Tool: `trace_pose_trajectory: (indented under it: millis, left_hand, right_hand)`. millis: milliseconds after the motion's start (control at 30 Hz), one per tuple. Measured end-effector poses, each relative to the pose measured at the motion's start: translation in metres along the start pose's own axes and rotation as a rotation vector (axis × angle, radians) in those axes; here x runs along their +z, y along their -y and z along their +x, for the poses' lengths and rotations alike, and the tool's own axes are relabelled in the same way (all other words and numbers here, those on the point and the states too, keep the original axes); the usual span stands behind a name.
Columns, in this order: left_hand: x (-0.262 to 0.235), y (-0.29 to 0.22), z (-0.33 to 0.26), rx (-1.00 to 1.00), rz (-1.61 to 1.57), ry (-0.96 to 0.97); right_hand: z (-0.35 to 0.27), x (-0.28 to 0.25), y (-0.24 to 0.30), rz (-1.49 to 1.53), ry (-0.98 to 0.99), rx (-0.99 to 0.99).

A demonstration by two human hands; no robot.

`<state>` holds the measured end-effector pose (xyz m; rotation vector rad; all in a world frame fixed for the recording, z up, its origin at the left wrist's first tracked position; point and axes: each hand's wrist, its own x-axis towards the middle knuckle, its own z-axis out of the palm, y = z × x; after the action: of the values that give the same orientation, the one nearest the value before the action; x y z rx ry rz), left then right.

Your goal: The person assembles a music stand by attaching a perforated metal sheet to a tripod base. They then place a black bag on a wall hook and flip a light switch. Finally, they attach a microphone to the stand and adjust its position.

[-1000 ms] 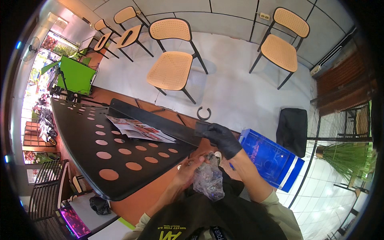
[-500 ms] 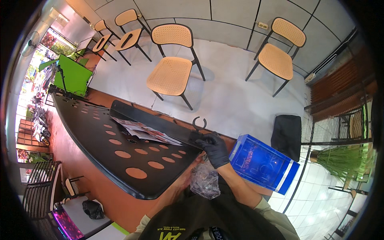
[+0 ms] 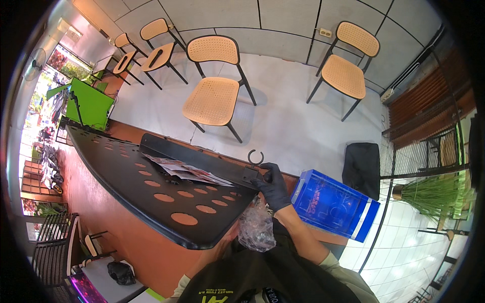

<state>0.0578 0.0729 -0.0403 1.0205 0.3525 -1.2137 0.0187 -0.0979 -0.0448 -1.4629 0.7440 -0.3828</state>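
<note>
A long black panel (image 3: 146,192) with round holes and a raised back edge stretches from far left to in front of me. At its right end is a black C-shaped clip (image 3: 250,174) with a square base. My right hand (image 3: 275,189), in a black glove, is closed on the clip at the panel's raised edge. My left forearm (image 3: 214,255) reaches under the panel's near end; that hand is mostly hidden by panel and plastic. Printed leaflets (image 3: 189,170) lie on the panel. A crumpled clear plastic bag (image 3: 256,230) hangs below my right hand, against my dark top.
Right of my hand stands a blue box (image 3: 333,204) with a clear window. A black flat case (image 3: 361,169) lies beyond it. Several cane-patterned chairs, one nearby (image 3: 212,101), stand on the pale floor. A mesh partition (image 3: 411,154) and green plant (image 3: 429,199) are at right.
My right fingers have shifted slightly, baring more of the clip's square base. The view has turned a little; panel, leaflets and box otherwise stay much the same.
</note>
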Motion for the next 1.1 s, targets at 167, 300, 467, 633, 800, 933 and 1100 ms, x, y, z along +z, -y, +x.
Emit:
trace_pose_trajectory:
  millis: [167,300,467,633,800,933,1100]
  left_hand:
    - [0.002,-0.002,0.001,-0.034,-0.069,-0.005]
    - [0.014,-0.003,0.0,-0.095,-0.121,0.007]
    - [0.015,-0.002,-0.009,-0.075,-0.05,0.005]
    - [0.007,0.003,-0.001,-0.013,0.319,0.169]
    - [0.02,0.01,0.005,-0.104,0.409,0.136]
    - [-0.021,0.024,0.007,0.015,0.532,0.156]
    - [-0.002,0.017,0.0,-0.265,0.185,0.003]
  right_hand:
    - [0.008,-0.007,0.003,0.072,0.159,0.049]
    - [0.014,-0.014,0.002,0.146,0.211,0.095]
    - [0.02,-0.032,-0.026,0.39,0.182,0.325]
    - [0.021,-0.059,-0.132,0.67,0.229,0.52]
    - [0.077,-0.01,-0.117,1.236,0.396,0.815]
    - [0.069,-0.031,-0.189,1.055,0.144,0.73]
    - [0.01,-0.068,-0.28,0.867,-0.053,0.814]
